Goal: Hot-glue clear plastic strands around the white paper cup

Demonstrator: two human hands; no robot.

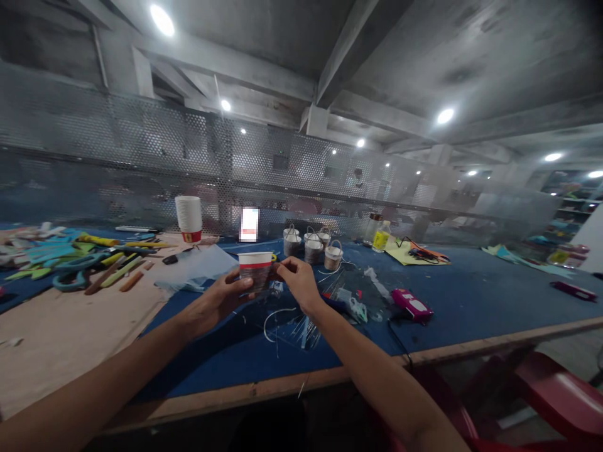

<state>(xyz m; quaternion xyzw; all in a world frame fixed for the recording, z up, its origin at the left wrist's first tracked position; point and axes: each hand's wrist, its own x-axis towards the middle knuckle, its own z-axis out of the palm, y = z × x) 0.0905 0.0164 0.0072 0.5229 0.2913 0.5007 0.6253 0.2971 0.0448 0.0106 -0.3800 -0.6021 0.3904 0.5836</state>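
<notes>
A paper cup with a white rim and a red band is held upright over the blue table covering. Fingers of my left hand wrap round its left side and lower part. At the cup's right side, my right hand has thumb and fingertips pinched together; whatever they hold is too small to make out. Behind my right hand stand several small cups with looped handles, one of them brownish. Thin wires or strips lie scattered below the hands.
Stacked paper cups and a blurred bright screen stand behind. Scissors and tools lie left. To the right are a yellow-labelled bottle, a magenta device with a cord, and a red chair below the table edge.
</notes>
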